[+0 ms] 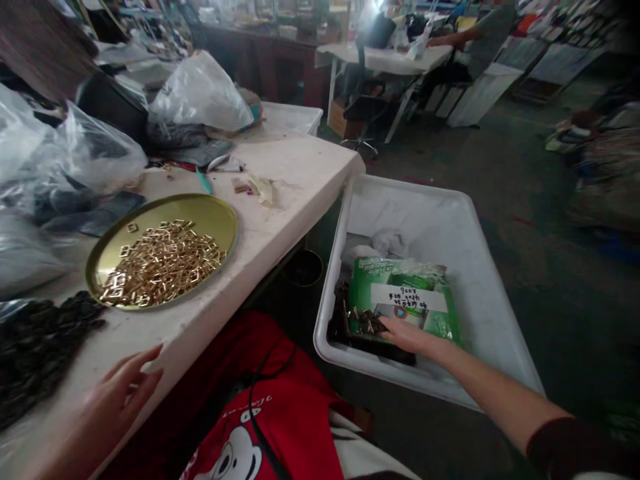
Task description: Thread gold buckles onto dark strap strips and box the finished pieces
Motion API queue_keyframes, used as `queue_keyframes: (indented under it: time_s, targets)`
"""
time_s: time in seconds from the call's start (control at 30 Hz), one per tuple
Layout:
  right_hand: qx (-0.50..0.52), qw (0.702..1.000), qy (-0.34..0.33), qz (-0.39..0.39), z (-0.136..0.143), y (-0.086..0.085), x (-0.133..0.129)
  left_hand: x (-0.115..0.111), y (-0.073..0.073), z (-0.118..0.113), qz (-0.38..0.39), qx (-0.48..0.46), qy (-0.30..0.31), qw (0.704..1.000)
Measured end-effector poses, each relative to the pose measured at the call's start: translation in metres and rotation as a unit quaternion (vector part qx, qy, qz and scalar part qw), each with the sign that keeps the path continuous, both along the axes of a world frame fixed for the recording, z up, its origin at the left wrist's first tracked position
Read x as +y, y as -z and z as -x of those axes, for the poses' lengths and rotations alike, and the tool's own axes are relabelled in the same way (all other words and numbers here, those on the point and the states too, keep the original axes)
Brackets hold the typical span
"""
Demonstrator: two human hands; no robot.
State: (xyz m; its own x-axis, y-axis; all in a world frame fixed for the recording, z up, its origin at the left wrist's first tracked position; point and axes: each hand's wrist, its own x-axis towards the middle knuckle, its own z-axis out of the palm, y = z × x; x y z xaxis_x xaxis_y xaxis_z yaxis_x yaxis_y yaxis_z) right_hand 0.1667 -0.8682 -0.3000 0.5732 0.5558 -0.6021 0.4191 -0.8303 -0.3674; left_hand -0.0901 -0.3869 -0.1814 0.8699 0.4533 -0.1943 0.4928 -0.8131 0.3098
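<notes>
My left hand (120,400) hovers by the table's near edge, its fingers apart and nothing held. Close to it on the table lies a heap of small black pieces (45,353). Beyond stands a round gold tray (227,230), with a pile of small gold rectangular buckles (163,263) in it. Down in a white plastic bin (495,293), my right hand (405,335) has its fingers closed at a clump of small dark pieces with gold buckles (367,323); the fingertips are partly hidden. This clump is at the near left corner of a green package (445,320) with a handwritten white label.
Clear plastic bags (200,93) crowd the table's left and back. A teal-handled tool (203,180) and scraps (263,190) lie behind the tray. A dark round container (303,268) stands on the floor between table and bin. Another person (487,40) sits at a far table.
</notes>
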Motion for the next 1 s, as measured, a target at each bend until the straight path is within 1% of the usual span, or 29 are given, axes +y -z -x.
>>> queue_keyframes:
  time_s: [0.07,0.17,0.3,0.37,0.4,0.47,0.53,0.6,0.67,0.7,0.73,0.8,0.9,1.0]
  targets:
    - [0.024,1.0,-0.013,0.015,0.004,0.0,-0.004,-0.01,-0.002,-0.014,0.034,0.038,0.03,0.998]
    - [0.024,0.998,-0.031,0.041,0.016,-0.001,-0.011,-0.021,0.0,-0.025,0.045,0.056,0.066,0.995]
    - [-0.054,0.995,-0.043,0.071,0.036,-0.004,-0.015,-0.02,0.006,-0.022,0.046,0.063,0.065,0.995]
    - [-0.11,0.989,-0.043,0.094,0.033,-0.009,-0.015,-0.016,0.01,-0.016,0.055,0.054,0.063,0.995]
    - [-0.141,0.984,-0.038,0.107,0.026,-0.013,-0.014,-0.015,0.012,-0.014,0.057,0.052,0.063,0.995]
    - [-0.206,0.969,-0.02,0.134,-0.002,-0.028,-0.014,-0.014,0.013,-0.008,0.057,0.055,0.064,0.995]
    - [-0.271,0.95,0.007,0.157,-0.045,-0.048,-0.014,-0.015,0.011,-0.003,0.053,0.062,0.068,0.994]
    - [-0.323,0.93,0.03,0.171,-0.094,-0.067,-0.014,-0.019,0.007,0.002,0.05,0.063,0.068,0.994]
    - [-0.352,0.918,0.042,0.18,-0.138,-0.078,-0.013,-0.022,0.004,0.008,0.051,0.065,0.057,0.995]
    - [-0.353,0.917,0.041,0.184,-0.153,-0.08,-0.012,-0.024,0.002,0.011,0.053,0.069,0.048,0.995]
    - [-0.347,0.918,0.036,0.187,-0.164,-0.079,-0.012,-0.025,0.002,0.014,0.054,0.071,0.038,0.995]
    - [-0.324,0.927,0.016,0.189,-0.172,-0.071,-0.01,-0.027,0.002,0.02,0.059,0.074,0.019,0.995]
    - [-0.287,0.939,-0.021,0.186,-0.158,-0.046,-0.011,-0.028,0.005,0.027,0.068,0.079,0.003,0.995]
    - [-0.245,0.95,-0.052,0.186,-0.137,-0.022,-0.011,-0.022,0.013,0.03,0.063,0.083,0.01,0.995]
